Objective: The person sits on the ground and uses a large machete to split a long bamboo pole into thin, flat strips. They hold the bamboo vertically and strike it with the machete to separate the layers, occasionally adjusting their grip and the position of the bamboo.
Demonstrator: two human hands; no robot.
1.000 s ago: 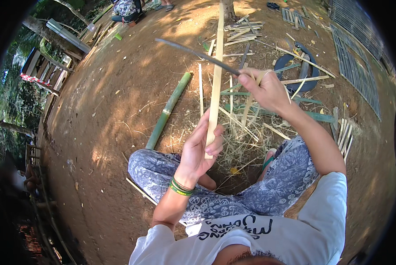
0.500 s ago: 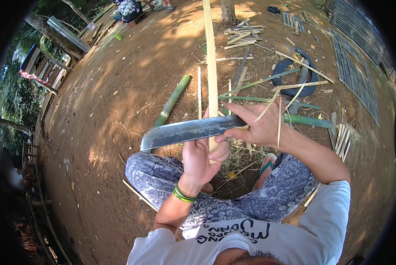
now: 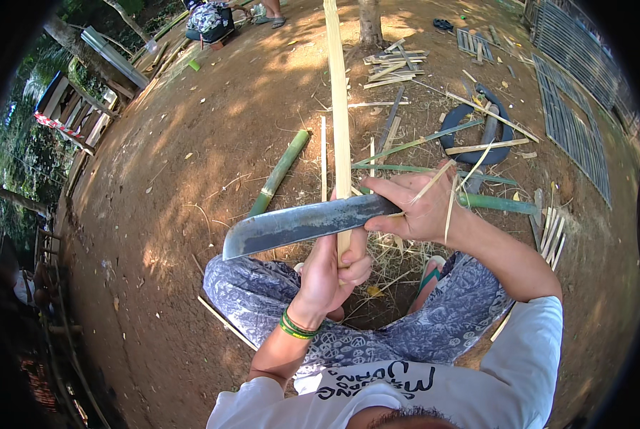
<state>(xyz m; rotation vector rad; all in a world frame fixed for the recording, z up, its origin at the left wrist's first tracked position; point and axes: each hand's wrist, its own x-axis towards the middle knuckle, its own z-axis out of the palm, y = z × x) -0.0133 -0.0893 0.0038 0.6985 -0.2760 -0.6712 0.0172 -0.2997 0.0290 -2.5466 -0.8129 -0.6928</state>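
A long pale bamboo strip (image 3: pixel 339 107) points away from me, its near end gripped in my left hand (image 3: pixel 327 275), fingers wrapped round it. Lying crosswise over the strip is the wide dark blade of a machete (image 3: pixel 291 227), its tip to the left above my knee. My right hand (image 3: pixel 416 204) is closed round the machete's handle, which the fingers mostly hide. Thin curled bamboo shavings (image 3: pixel 450 207) hang over the back of that hand. Below both hands, more fine shavings (image 3: pixel 391 268) litter the ground between my crossed legs.
Green bamboo poles (image 3: pixel 283 171) (image 3: pixel 502 204) lie ahead and to the right. Beyond are a black ring (image 3: pixel 502 152), a pile of split strips (image 3: pixel 395 68) by a tree trunk (image 3: pixel 370 25), and slatted bamboo panels (image 3: pixel 573 121). Another person's legs (image 3: pixel 271 11) show far off.
The machete's tip has dropped slightly toward me, tilting the blade more. My left hand has shifted a little, its fingers curled tighter on the strip.
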